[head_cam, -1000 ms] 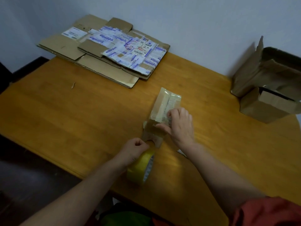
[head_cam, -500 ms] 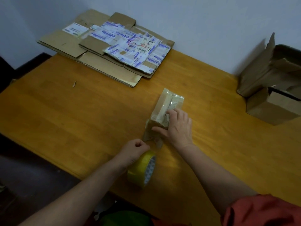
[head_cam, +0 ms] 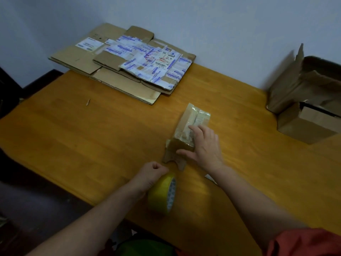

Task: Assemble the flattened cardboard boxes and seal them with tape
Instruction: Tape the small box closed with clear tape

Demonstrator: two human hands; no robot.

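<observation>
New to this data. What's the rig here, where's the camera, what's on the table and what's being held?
No machine: a person works with bare hands, filmed by one wide-angle camera worn on their head, looking down. On the wooden table lie a stack of flattened cardboard boxes at the back and open boxes on the right. The right hand rests on a small taped box, fingers on top, thumb across its near end. The left hand is curled at the top of a yellow tape roll, apparently holding it.
</observation>
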